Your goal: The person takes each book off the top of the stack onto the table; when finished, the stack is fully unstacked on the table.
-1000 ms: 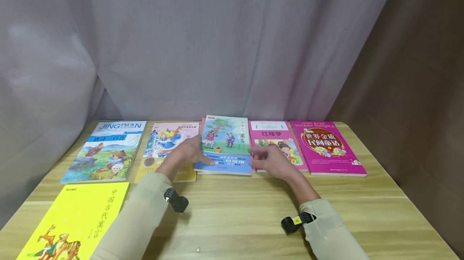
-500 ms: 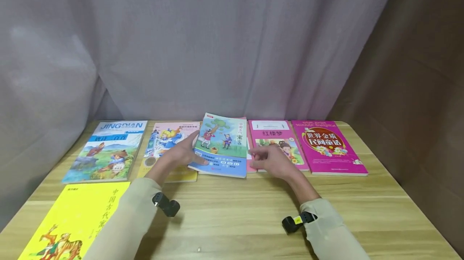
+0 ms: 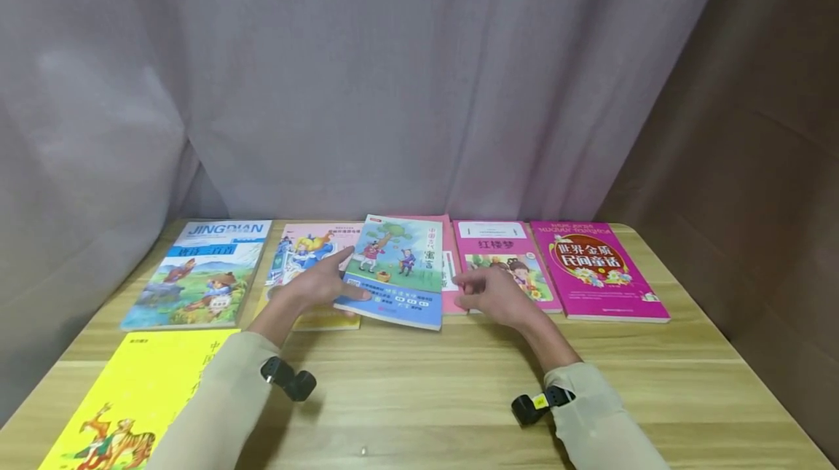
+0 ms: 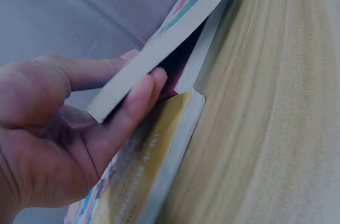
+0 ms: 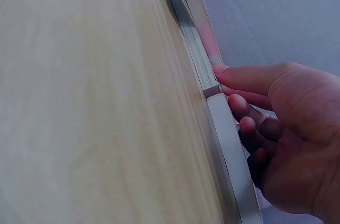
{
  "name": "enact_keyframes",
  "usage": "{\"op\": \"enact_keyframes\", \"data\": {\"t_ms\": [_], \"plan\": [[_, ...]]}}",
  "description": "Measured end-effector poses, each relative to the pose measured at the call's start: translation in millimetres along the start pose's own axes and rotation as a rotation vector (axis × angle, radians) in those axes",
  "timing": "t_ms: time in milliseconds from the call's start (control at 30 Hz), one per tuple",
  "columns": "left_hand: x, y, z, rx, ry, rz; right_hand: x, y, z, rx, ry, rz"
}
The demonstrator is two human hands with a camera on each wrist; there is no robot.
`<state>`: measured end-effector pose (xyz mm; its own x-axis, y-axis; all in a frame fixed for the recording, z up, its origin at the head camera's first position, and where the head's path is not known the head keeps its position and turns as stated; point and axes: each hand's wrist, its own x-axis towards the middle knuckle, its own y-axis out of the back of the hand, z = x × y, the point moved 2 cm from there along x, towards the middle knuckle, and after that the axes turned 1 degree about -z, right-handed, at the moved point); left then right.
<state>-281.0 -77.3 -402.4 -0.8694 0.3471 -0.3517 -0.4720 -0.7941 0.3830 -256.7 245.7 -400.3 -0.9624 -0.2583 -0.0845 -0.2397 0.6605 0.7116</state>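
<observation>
A children's book with a green and blue cover (image 3: 396, 273) is tilted, its left side raised, over a pink book (image 3: 448, 295). My left hand (image 3: 311, 291) pinches the raised book at its lower left, thumb on the cover; the left wrist view shows fingers under its page block (image 4: 154, 57). My right hand (image 3: 494, 295) is at the pink book's right edge, with its thumb (image 5: 247, 78) touching there. The other fingers are loosely bent over the neighbouring magenta-pink book (image 3: 501, 240). Most of the lower pink book's cover is hidden.
Other books lie along the table's back: a blue landscape one (image 3: 197, 273), a pink and yellow one (image 3: 308, 244), and a magenta one (image 3: 596, 269). A yellow book (image 3: 124, 397) lies front left, partly behind the left sleeve. A grey curtain (image 3: 419, 76) hangs behind the table (image 3: 446, 390).
The green and blue book has shifted left and nearer in my left hand, its left side rising. More of the pink book underneath shows. My right hand has stayed almost still.
</observation>
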Motion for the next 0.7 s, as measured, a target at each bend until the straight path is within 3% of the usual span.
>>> {"op": "enact_keyframes", "data": {"t_ms": [167,367,700], "plan": [[-3.0,1.0,-6.7,-0.155,0.009,-0.022,0.7,-0.7,-0.6,-0.012,-0.004,-0.005],[-11.5,5.5,-9.9,-0.391,-0.030,-0.066,0.8,0.7,-0.7,-0.027,-0.013,-0.004],[-46.9,18.0,-6.7,-0.452,-0.149,-0.058,0.9,0.4,0.0,-0.029,-0.016,-0.002]]}}
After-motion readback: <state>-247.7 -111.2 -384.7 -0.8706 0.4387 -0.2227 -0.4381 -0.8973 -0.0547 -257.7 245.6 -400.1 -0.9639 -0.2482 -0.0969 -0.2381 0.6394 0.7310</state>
